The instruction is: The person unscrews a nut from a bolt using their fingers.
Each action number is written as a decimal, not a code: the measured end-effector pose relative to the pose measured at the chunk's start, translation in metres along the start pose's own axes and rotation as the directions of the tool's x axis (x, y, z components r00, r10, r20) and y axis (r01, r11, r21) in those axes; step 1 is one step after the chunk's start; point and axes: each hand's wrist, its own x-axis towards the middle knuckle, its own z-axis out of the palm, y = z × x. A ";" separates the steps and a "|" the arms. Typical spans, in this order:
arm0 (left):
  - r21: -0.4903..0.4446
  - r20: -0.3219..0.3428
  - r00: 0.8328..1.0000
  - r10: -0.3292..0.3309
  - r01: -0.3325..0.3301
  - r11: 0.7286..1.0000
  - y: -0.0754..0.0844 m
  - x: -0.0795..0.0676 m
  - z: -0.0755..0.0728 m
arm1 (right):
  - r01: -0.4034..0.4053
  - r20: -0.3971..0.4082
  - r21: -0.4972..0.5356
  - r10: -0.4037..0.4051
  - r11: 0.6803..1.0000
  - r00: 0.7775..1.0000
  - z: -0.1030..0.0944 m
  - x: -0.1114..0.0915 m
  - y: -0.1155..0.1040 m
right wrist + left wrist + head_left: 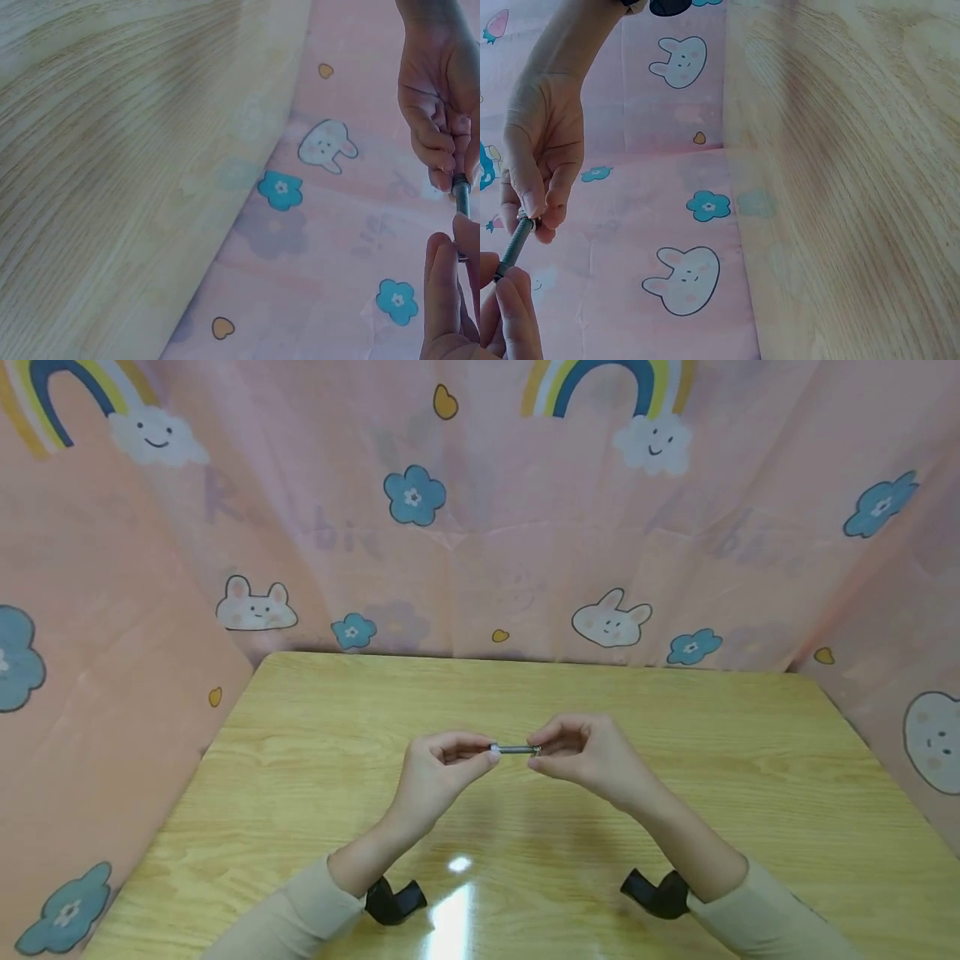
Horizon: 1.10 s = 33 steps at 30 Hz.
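Note:
A grey metal bolt [516, 749] is held level above the table between both hands. My left hand [435, 777] pinches its head end between thumb and fingertips. At the other end, my right hand [592, 760] pinches a small metal nut [526, 220] with thumb and fingers, and its fingertips partly hide it. Screw threads show along the bolt's shank [514, 246] in the left wrist view. The right wrist view shows the bolt's wider head [460, 181] at the left fingertips.
Below the hands spreads a light wood-grain table [315, 710], with a bright glare patch near its front. A pink printed curtain [487, 560] hangs behind it and along both sides. Black wrist-worn devices [393, 902] stick out by the sleeves [300, 910].

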 end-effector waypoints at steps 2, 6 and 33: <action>0.000 -0.006 1.000 -0.014 0.014 1.000 0.000 0.001 0.000 | 0.033 -0.013 -0.039 -0.033 0.999 0.999 0.000 0.000 0.000; 0.000 -0.016 0.999 -0.028 0.028 1.000 0.000 0.001 0.000 | 0.033 -0.018 -0.066 -0.035 0.997 0.999 0.000 0.000 0.000; -0.014 -0.002 1.000 -0.001 0.001 1.000 0.001 0.005 -0.002 | -0.115 0.043 0.096 0.111 0.989 0.993 -0.010 0.008 0.003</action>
